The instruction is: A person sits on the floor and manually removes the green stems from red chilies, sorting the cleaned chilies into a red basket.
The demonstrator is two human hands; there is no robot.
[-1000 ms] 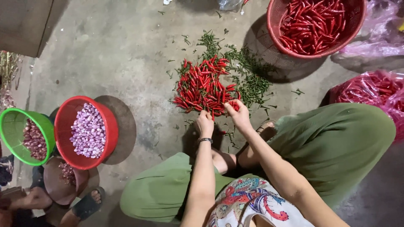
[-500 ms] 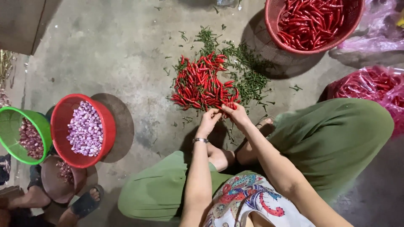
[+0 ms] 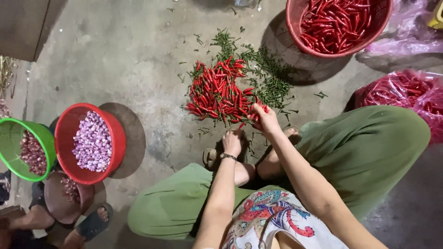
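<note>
Far off to the left hand's left, a green basin and red bowl of peeled shallots. Left hand lowered near the feet, fingers curled, grip impossible to tell; right hand just beside it, closed on red chillies. Directly ahead of both hands, chilli pile on the concrete floor, green stems alongside, red basket beyond to the right.

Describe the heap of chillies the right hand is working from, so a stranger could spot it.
On the concrete floor, before the squatting person's feet, lies a loose pile of red chillies. The right hand touches its near edge. Unlike the basketed chillies, it lies bare beside green stems.
</note>
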